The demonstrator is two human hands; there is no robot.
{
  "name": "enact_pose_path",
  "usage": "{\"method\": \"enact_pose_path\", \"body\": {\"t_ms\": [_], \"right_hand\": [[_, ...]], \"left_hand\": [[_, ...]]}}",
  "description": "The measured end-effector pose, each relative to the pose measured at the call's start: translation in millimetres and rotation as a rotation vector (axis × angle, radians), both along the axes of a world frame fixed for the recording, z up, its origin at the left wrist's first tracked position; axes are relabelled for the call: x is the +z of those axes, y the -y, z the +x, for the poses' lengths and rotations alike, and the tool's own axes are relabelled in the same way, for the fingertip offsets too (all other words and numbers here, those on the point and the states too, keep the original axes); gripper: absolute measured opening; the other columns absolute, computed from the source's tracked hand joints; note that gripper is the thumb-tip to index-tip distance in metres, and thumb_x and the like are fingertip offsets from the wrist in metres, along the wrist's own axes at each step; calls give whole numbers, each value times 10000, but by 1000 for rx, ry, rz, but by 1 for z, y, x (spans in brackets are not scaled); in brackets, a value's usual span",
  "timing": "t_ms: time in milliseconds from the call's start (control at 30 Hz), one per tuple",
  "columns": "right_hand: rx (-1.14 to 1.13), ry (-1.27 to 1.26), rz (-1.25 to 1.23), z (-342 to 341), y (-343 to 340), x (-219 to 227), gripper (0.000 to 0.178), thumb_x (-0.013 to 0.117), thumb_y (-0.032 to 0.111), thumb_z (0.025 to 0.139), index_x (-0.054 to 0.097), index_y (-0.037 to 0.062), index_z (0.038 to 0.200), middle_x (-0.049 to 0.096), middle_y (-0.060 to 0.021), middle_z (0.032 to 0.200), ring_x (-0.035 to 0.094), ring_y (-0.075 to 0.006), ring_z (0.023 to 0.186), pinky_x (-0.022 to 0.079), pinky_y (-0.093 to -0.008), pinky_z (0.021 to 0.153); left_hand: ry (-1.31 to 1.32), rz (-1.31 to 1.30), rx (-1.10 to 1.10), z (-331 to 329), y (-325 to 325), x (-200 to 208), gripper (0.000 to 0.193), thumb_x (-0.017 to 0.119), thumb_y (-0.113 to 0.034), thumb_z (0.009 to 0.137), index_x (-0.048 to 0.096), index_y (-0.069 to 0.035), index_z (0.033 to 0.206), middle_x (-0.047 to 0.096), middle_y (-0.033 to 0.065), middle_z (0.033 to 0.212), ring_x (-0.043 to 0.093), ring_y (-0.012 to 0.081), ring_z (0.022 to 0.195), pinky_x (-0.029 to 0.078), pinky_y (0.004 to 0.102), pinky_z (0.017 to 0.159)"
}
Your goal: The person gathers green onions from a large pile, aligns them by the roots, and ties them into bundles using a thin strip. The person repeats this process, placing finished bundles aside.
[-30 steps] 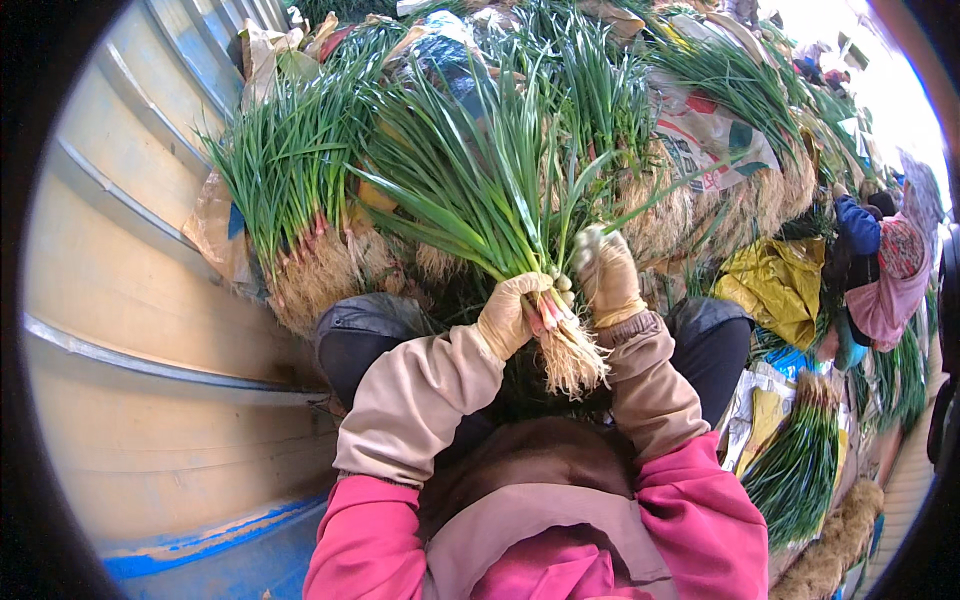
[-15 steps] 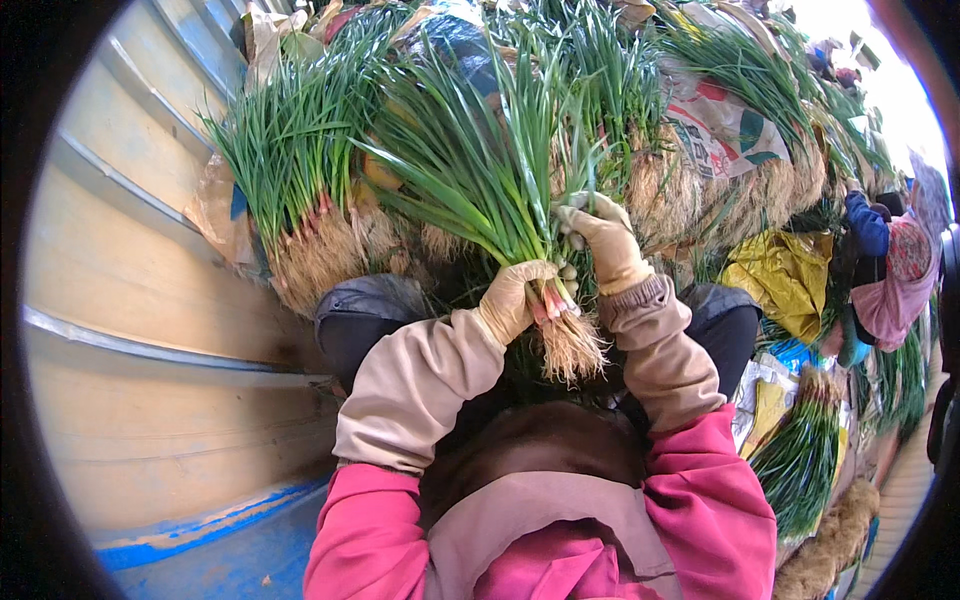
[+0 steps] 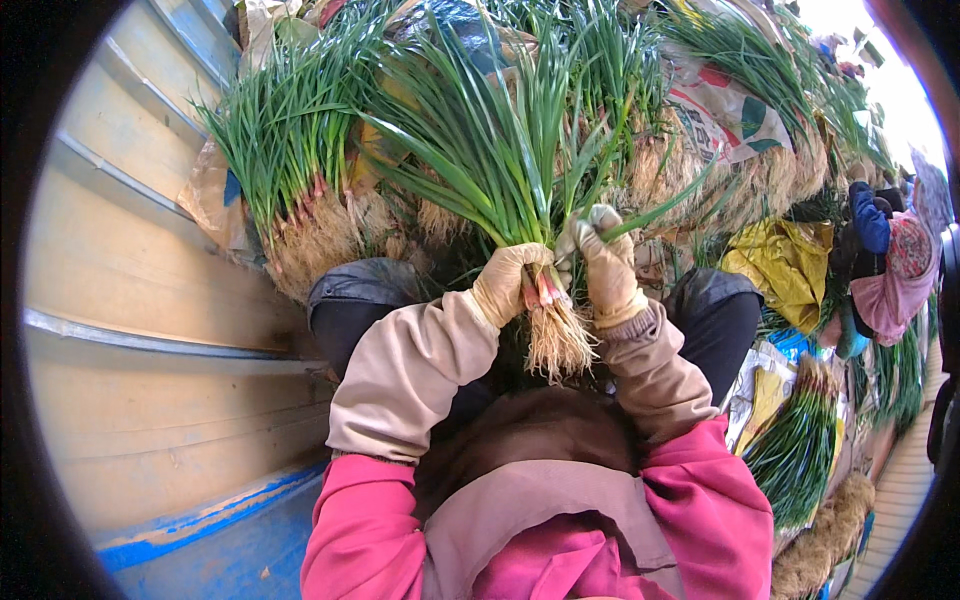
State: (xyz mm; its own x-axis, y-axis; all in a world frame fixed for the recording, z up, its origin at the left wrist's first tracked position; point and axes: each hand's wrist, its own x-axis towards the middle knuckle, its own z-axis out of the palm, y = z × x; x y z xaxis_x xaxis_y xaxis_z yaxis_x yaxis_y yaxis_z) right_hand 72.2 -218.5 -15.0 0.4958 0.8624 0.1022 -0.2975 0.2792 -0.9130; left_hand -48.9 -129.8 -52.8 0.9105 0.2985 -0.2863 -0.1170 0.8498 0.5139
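Observation:
My gloved left hand is wrapped round a bunch of green onions just above its reddish-white bases. The bunch stands tilted, leaves fanning away from me and pale stringy roots hanging toward my lap. Against the bunch's right side, my gloved right hand has its fingers curled in. A single long green leaf sticks out to the right from between those fingers. Part of the right fingertips is hidden behind the stalks and the glove.
More green onions lie in a rooted pile at the left, with others across the back. A ribbed metal wall runs along my left. On the right are a yellow plastic sack, another bundle and a person in pink.
My right hand has turned and dropped slightly, and a leaf now pokes out rightward from its fingers. The left hand keeps its hold on the bunch, shifted a little toward me.

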Motion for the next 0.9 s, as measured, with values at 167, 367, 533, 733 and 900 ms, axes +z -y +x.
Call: {"method": "enact_pose_path", "body": {"t_ms": [167, 367, 533, 733, 900], "right_hand": [[0, -480, 157, 22, 0, -13, 42, 482, 44, 894, 509, 19, 914, 538, -67, 786, 540, -193, 680, 480, -310, 607], [98, -723, 242, 59, -12, -35, 33, 501, 58, 889, 515, 31, 901, 541, -35, 745, 529, -154, 640, 475, -294, 596], [-58, -441, 98, 98, 13, -14, 55, 584, 92, 845, 550, 59, 873, 573, -25, 746, 551, -135, 642, 479, -284, 588], [-20, 36, -239, -3, 10, -16, 122, 638, 74, 824, 588, 46, 931, 611, 0, 791, 522, -58, 610, 429, -206, 502], [19, -276, -83, 12, 19, -18, 107, 573, 104, 860, 603, 15, 912, 495, 27, 606, 402, -68, 455, 323, -206, 440]], "left_hand": [[-60, -27, -22, 2, 6, 14, 255, 570, -132, 754, 567, 42, 939, 615, 161, 868, 618, 273, 742, 534, 401, 709], [-77, 5, -29, -3, 2, 11, 252, 553, -128, 739, 566, 45, 923, 605, 144, 839, 604, 256, 700, 532, 372, 663], [-122, 41, -20, -8, 4, 11, 199, 549, -110, 764, 577, 49, 882, 612, 150, 858, 608, 269, 724, 526, 376, 673], [-37, 178, -46, 1, 6, 5, 172, 541, -127, 803, 572, 43, 809, 597, 169, 622, 594, 254, 511, 530, 351, 672], [-62, 150, 66, -4, 16, 34, 218, 545, -170, 805, 589, 43, 802, 599, 170, 602, 569, 220, 452, 464, 269, 405]]}}
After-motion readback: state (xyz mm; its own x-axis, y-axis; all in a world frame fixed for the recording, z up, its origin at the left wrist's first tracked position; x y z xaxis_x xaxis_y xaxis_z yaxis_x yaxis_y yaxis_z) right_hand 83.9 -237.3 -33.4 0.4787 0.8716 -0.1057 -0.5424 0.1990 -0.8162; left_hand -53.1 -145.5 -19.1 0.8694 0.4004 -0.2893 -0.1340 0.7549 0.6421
